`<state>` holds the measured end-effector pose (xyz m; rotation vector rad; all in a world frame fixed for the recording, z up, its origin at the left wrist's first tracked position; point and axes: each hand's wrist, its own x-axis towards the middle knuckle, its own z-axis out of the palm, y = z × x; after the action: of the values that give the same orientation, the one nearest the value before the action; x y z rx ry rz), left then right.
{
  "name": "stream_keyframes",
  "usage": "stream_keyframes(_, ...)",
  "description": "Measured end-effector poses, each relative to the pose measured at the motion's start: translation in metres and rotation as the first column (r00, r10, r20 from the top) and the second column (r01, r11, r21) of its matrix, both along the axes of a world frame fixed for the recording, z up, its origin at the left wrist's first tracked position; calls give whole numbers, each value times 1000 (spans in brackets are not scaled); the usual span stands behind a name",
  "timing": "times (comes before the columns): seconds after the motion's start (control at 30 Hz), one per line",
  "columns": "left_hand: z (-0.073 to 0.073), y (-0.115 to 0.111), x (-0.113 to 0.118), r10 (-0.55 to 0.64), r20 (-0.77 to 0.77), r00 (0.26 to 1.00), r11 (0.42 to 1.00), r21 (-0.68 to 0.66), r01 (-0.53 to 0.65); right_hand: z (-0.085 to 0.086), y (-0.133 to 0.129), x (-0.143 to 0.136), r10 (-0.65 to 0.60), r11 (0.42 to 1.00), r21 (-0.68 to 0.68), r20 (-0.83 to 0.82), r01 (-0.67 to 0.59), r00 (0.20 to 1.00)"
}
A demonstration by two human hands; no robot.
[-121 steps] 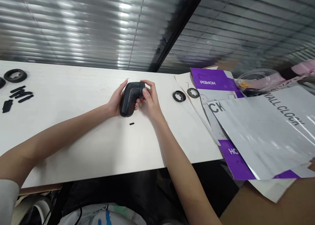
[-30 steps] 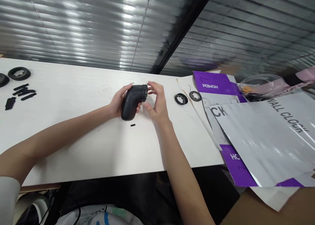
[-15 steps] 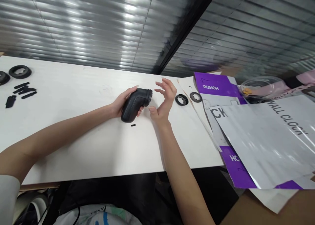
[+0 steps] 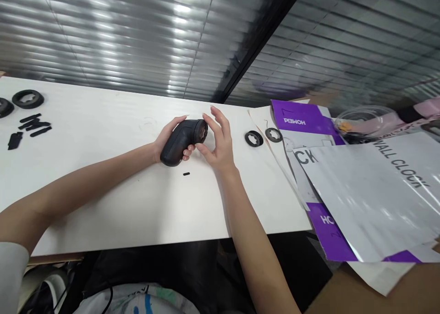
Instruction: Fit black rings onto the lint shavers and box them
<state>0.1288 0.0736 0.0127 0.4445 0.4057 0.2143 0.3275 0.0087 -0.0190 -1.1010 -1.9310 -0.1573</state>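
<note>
My left hand point(image 4: 169, 137) is wrapped around a black curved handheld device point(image 4: 178, 143) and holds it a little above the white table. Its round head point(image 4: 201, 131) faces right and shows a brownish, patterned end. The thumb and index finger of my right hand point(image 4: 220, 142) sit at the lower and upper rim of that head, while the other fingers are raised. A small black strip point(image 4: 186, 173) lies on the table just below the device. To the right of my right hand are a black ring point(image 4: 260, 142) and a flatter dark ring point(image 4: 277, 140).
At the far left lie more black rings point(image 4: 37, 104) and several small black pieces point(image 4: 40, 131). Purple and white packaging point(image 4: 292, 110) and a plastic-covered sheet point(image 4: 364, 181) cover the right side of the table point(image 4: 120, 213). A blind-covered glass partition point(image 4: 137, 39) stands behind.
My right hand has moved left, and its thumb and index finger have closed in on the device's head. The device has shifted slightly left and turned, showing more of its round end.
</note>
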Motion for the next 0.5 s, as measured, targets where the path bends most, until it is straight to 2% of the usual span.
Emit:
stream_keyframes(0.23,-1,2,-1,-10,34,999,999,-51,11,-1,0,1,-2,999,-38,-13,2,1000)
stream_keyframes(0.5,3,-1,0,39,32,999,996,-83,-36,0,0,-4,4,999,-40,-23,-5,1000)
